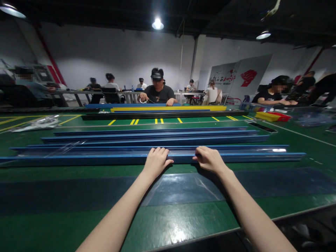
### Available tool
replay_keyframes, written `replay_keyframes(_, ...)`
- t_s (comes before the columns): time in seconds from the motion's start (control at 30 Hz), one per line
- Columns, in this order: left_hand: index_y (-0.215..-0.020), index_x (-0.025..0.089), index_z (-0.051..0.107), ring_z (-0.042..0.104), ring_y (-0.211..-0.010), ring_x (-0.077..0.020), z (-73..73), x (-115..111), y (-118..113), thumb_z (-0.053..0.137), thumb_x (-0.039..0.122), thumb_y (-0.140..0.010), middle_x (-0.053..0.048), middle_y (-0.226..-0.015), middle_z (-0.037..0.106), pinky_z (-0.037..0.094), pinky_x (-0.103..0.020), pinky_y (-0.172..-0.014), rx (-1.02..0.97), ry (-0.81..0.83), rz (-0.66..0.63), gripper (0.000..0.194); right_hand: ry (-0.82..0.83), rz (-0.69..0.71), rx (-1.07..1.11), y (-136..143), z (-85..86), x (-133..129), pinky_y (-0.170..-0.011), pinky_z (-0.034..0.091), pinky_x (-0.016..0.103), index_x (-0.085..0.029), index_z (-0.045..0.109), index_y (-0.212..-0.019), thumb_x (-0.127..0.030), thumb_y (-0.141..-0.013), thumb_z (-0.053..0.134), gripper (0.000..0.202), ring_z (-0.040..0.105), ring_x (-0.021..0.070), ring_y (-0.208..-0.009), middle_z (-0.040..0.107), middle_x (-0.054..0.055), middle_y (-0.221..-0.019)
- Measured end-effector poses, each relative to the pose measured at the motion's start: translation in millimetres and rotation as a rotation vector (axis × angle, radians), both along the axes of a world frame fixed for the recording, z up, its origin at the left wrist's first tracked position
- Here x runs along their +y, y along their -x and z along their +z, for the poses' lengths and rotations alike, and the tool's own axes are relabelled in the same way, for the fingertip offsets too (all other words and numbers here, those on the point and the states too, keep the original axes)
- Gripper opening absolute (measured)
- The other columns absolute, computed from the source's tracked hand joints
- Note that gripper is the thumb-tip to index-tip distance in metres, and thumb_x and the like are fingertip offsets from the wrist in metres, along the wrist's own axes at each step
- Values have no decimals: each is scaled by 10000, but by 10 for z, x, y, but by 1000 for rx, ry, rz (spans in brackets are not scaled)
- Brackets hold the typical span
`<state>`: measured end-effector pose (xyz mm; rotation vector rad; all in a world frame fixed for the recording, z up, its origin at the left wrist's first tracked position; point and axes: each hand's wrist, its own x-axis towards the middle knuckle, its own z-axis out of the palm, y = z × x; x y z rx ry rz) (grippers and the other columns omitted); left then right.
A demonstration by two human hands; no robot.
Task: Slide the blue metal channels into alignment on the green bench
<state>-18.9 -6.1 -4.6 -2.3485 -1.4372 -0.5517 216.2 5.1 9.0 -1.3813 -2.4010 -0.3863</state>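
Observation:
A long blue channel-shaped strip (91, 159) lies crosswise on the green table in front of me. My left hand (157, 160) grips its near wall left of the middle, fingers curled over the top edge and thumb on the near side. A short way to the right, my right hand (209, 158) is closed over the same wall, fingers bent inward. Between me and the strip, a flat, clear plastic sheet (181, 190) stretches across the tabletop and reflects the lamp. What the fingertips touch inside the channel is hidden.
Beyond it lie more blue strips (157, 136), a black strip (168, 114) and a yellow strip (217, 108). Crumpled clear plastic (43, 122) sits at left, a phone (262, 127) at right near a yellow-and-red tray (273, 116). A co-worker (159, 91) sits opposite.

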Motion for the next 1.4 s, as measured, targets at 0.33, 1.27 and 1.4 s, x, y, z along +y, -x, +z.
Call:
replay_keyframes(0.33,-880,182,537,507,-872,-215,-31,11,1,529,411,-778,-57,-904,605,298,-322,-712,6,23,-17,251,9,-72,-4,-140,-36,16,-586,294,242,-192,527,-766,-313,-781,458,141,523,165,-758,594,39,-802)
replay_keyframes(1.27,-797,186,535,532,-814,-191,1,8,-13,490,444,-796,-27,-833,642,289,-306,-676,27,55,16,262,56,36,5,63,-114,42,-602,303,225,-182,535,-792,-394,-848,391,263,516,145,-750,579,35,-803)
replay_keyframes(1.4,-785,187,535,536,-804,-192,11,4,-10,479,453,-799,-26,-826,645,292,-305,-670,35,68,22,272,55,37,3,64,-111,41,-601,304,226,-183,538,-794,-392,-849,391,262,516,145,-754,579,37,-805)
